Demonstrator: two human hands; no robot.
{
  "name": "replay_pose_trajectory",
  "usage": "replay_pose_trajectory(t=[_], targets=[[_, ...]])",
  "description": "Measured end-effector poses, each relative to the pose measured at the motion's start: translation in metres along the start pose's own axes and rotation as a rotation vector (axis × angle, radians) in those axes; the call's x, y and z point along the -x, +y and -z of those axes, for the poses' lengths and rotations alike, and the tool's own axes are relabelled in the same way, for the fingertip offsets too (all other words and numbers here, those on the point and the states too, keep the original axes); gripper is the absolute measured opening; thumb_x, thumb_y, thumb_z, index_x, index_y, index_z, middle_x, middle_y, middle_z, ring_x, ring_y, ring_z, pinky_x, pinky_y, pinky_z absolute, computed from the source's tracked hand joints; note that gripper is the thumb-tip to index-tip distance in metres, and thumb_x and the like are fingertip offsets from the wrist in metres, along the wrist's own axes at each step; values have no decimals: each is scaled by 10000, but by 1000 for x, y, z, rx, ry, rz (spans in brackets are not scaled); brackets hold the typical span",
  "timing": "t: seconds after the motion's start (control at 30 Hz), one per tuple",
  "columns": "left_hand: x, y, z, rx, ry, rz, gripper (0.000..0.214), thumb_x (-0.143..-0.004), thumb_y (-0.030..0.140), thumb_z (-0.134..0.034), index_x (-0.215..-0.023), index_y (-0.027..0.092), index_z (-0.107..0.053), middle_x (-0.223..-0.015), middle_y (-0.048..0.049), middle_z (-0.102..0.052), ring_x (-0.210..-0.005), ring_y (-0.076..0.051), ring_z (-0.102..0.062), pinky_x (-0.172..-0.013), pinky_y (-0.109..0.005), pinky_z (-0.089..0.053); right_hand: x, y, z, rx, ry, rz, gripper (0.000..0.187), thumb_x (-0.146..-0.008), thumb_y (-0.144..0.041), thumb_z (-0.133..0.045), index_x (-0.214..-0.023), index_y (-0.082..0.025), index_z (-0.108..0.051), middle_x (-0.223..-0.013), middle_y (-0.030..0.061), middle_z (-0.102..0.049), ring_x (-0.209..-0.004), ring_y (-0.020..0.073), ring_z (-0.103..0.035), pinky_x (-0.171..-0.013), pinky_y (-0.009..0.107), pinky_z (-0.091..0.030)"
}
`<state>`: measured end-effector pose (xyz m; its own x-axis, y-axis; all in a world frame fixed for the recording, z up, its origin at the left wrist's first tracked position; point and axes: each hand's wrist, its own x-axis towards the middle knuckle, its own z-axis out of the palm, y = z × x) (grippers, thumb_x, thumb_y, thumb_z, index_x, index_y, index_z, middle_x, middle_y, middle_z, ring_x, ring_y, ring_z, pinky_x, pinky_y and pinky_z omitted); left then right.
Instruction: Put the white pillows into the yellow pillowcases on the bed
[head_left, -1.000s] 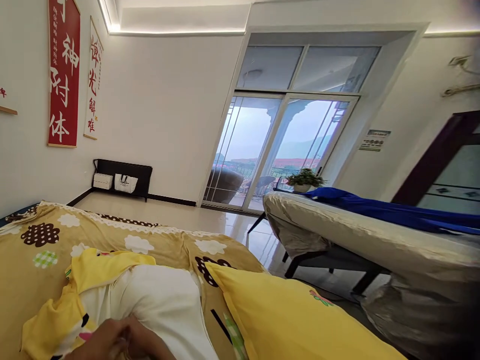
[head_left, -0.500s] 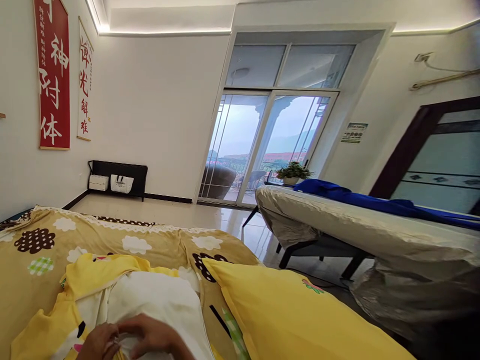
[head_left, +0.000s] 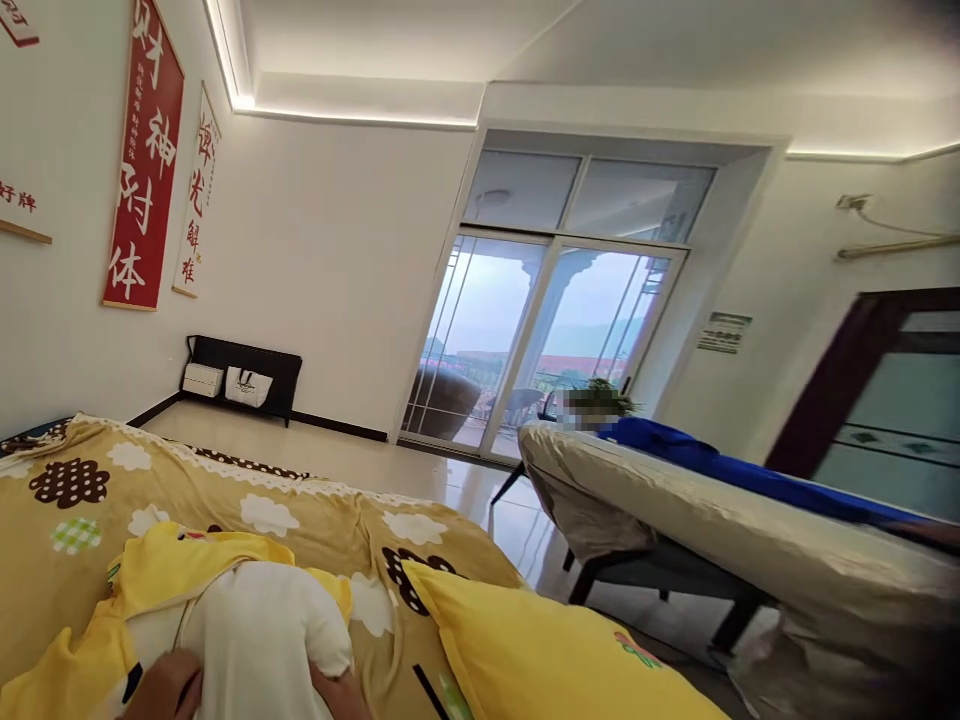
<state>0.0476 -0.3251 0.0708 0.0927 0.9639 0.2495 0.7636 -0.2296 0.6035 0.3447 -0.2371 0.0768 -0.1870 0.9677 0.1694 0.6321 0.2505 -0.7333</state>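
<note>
A plump white pillow (head_left: 247,630) lies partly inside a yellow pillowcase (head_left: 199,555), whose printed white patch and loose yellow cloth spread to the left. My left hand (head_left: 169,685) is closed at the pillow's near left side, its curled fingers on the edge of the pillowcase. On the other side, my right hand (head_left: 339,692) grips the pillow's right flank; its fingertips are hidden behind the white fabric, which bulges above them. To the right rests a second, yellow-covered pillow (head_left: 547,640) with a small flower print.
All this lies on a bed with a tan cloud-patterned sheet (head_left: 247,480). Across the tiled floor stands a plastic-wrapped table (head_left: 675,490) bearing blue cloth (head_left: 712,460). A low black rack (head_left: 277,375) with a white bag (head_left: 249,387) is by the far wall.
My hands have moved apart: the right one from beside the left to the pillow's right side. The white pillow looks narrower and more bunched. The view has tilted upward.
</note>
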Motion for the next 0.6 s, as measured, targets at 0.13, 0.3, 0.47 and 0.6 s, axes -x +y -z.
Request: replay_pose_trajectory(t=[0.13,0.3,0.47,0.6], targets=[[-23,68,72,87,174,-213,305,-922,392,-370,-1058,229,-588,-1109,-95,-640,-1075,-220,-559,-974,-366,-417,-12,-71,-12,-261,-90,14,764,-747,-650,-539,-1340,-169,-500,-1392,138,-502,-1317,242,-462,-1116,411,-374],[-96,152,95,-194,8,-278,602,-768,373,-589,-1329,191,-471,-1493,-125,-400,-1406,-301,-281,-1134,-492,-203,-3,-154,-15,-215,-97,347,446,-825,-431,-502,-1181,-185,-610,-1192,113,-647,-1187,240,-558,-1068,396,-413],[-123,146,70,-293,-85,-134,794,-687,391,-627,-1406,145,-398,-1443,-183,-450,-1341,-340,-369,-1094,-549,-231,19,-155,-2,161,-90,307,366,-758,-310,-565,-1091,-172,-623,-1177,127,-613,-1161,251,-526,-1057,393,-393],[-107,120,48,-304,-132,-107,796,-619,232,-612,-1390,151,-429,-1375,-178,-516,-1255,-338,-449,-1068,-559,-258,45,-93,20,322,-304,320,529,-695,-334,-654,-1219,-301,-587,-1369,75,-510,-1295,264,-443,-1112,424,-331]])
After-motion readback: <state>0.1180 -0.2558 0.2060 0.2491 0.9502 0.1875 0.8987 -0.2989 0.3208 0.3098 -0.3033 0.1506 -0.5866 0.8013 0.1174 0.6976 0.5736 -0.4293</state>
